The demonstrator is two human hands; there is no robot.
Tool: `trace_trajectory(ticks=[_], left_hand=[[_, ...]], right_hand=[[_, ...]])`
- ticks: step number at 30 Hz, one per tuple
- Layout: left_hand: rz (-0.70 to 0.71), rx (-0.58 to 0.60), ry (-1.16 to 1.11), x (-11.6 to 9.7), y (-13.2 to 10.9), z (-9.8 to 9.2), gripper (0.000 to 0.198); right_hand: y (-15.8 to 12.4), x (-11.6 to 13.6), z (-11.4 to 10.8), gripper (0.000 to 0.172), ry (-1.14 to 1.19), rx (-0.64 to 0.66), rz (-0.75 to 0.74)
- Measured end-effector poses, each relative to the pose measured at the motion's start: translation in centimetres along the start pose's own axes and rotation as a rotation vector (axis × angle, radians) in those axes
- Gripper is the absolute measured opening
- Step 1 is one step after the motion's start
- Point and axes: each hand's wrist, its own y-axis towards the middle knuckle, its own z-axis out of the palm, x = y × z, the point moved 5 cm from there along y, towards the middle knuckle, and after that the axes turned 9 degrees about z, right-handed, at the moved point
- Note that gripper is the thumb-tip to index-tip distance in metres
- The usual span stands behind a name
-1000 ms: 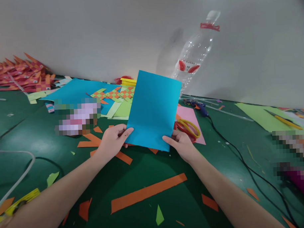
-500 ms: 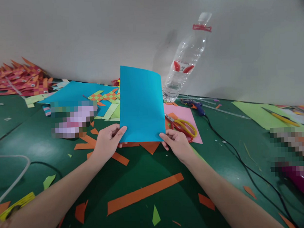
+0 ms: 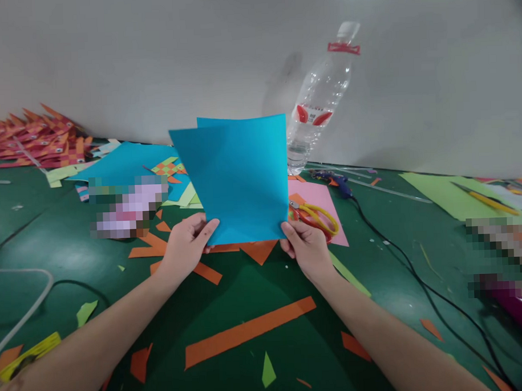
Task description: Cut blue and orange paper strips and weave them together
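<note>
A blue sheet of paper (image 3: 238,176) stands upright in front of me, folded so that two layers fan apart at the upper left. My left hand (image 3: 188,243) pinches its lower left corner, thumb on the front. My right hand (image 3: 305,248) pinches its lower right corner. Both hands hover just above the green table (image 3: 255,281). Orange paper scraps (image 3: 258,250) lie right under the sheet.
Yellow-handled scissors (image 3: 315,216) rest on a pink sheet (image 3: 316,196) beside my right hand. A clear plastic bottle (image 3: 315,102) stands by the wall. A glue gun (image 3: 335,181) with a black cord, woven paper pieces (image 3: 170,167), a long orange strip (image 3: 248,331) and scraps litter the table.
The blue sheet has opened from a narrow folded panel into two layers that spread apart, now wider. Both hands have stayed at its lower corners.
</note>
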Motion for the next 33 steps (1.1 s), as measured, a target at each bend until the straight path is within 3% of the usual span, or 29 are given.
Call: trace_trajectory(ticks=[8, 14, 16, 19, 25, 33], left_hand=[[-0.001, 0.062, 0.007, 0.5, 0.1, 0.2, 0.035], [-0.035, 0.075, -0.067, 1.3, 0.3, -0.4, 0.037], [-0.017, 0.119, -0.07, 1.2, 0.4, -0.4, 0.037], [0.018, 0.221, -0.064, 0.7, 0.3, 0.0, 0.036], [0.067, 0.352, -0.027, 0.0, 0.3, 0.8, 0.039], [0.056, 0.398, -0.013, 0.6, 0.6, 0.9, 0.039]], right_hand=[[0.2, -0.6, 0.2, 0.032, 0.071, 0.096, 0.095], [0.4, -0.1, -0.3, 0.047, 0.157, 0.099, -0.064], [0.6, -0.3, -0.5, 0.042, 0.199, 0.109, -0.065], [0.8, -0.6, -0.3, 0.029, 0.267, 0.187, 0.007], [0.3, -0.5, 0.1, 0.05, 0.276, 0.276, 0.143], [0.4, -0.9, 0.5, 0.042, 0.403, 0.195, 0.297]])
